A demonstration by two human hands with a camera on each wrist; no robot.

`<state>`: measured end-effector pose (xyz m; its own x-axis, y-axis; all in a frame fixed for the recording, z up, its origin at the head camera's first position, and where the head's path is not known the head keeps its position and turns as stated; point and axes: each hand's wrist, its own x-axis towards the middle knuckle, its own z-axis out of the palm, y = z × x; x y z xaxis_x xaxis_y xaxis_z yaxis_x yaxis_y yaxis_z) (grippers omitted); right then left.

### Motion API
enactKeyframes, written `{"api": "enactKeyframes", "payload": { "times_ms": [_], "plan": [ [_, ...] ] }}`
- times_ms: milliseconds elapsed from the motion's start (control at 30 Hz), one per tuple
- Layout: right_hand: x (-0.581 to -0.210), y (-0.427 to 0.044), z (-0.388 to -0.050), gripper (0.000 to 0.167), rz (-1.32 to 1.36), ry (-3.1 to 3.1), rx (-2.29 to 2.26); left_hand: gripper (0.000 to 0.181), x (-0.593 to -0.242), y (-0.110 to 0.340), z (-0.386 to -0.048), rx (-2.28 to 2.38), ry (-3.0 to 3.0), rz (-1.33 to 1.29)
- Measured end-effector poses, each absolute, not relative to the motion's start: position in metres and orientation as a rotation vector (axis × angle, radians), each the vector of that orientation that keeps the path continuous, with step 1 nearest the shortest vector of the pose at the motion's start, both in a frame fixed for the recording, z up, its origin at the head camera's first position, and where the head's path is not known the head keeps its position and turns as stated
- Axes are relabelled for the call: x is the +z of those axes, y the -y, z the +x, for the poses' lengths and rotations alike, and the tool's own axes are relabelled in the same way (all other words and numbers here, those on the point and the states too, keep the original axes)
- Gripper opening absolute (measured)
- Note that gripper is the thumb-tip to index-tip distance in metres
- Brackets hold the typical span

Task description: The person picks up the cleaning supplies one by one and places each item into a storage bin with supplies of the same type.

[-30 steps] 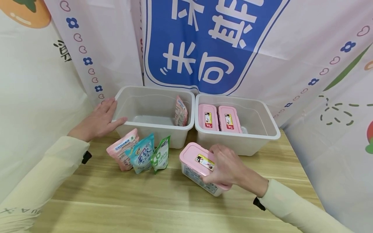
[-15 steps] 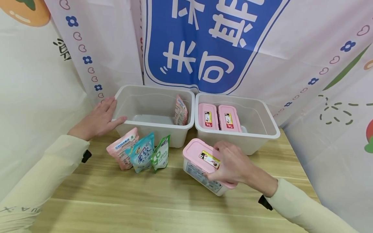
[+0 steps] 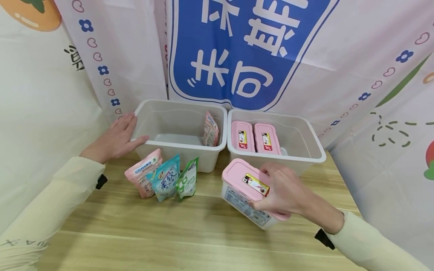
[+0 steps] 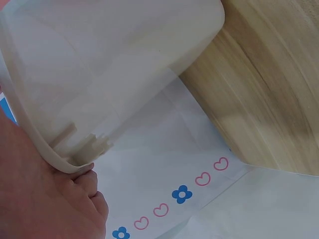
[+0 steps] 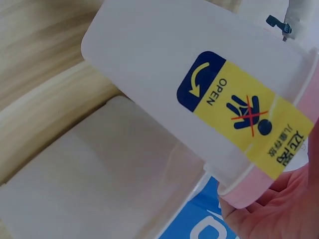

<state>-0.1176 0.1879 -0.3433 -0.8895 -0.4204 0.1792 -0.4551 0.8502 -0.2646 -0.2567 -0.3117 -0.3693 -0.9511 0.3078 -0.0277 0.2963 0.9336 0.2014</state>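
Note:
My right hand [image 3: 285, 188] grips a white tub with a pink lid [image 3: 237, 175] across its lid, in front of the right bin [image 3: 271, 160]. The tub hangs tilted, apparently just off the table. In the right wrist view, a yellow OPEN label [image 5: 244, 114] runs down the tub's side onto the lid. My left hand [image 3: 115, 139] holds the left end of the left bin [image 3: 176, 145] by its rim, thumb over the front edge. Seen from the left wrist, curled fingers [image 4: 87, 184] sit against the rim's underside.
Pink [image 3: 144, 173], blue [image 3: 166, 178] and green [image 3: 187, 180] pouches stand before the left bin. Inside that bin a pink pouch [image 3: 211, 131] leans right. Two pink-lidded tubs [image 3: 242, 131] fill the right bin's left part. Printed cloth [image 3: 135, 45] hangs behind the wooden table [image 3: 152, 241].
My right hand has carried the pink-lidded tub to the right and a little upward from the table. The left hand, bins and pouches have stayed in place.

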Motion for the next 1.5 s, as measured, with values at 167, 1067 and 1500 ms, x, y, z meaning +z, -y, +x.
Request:
{"api": "enactKeyframes", "payload": {
  "times_ms": [167,1067,1500],
  "plan": [
    [-0.333,-0.196,-0.114,0.074,0.662,2.941,0.494,0.099,-0.369,0.312,-0.256,0.307,-3.030,0.470],
    [-0.256,-0.228,-0.111,0.077,0.468,3.004,0.355,0.099,-0.368,0.310,-0.259,0.303,-3.022,0.453],
    [-0.231,-0.233,-0.123,0.078,0.378,3.073,0.401,0.099,-0.369,0.311,-0.259,0.305,-3.024,0.464]
  ]
}}
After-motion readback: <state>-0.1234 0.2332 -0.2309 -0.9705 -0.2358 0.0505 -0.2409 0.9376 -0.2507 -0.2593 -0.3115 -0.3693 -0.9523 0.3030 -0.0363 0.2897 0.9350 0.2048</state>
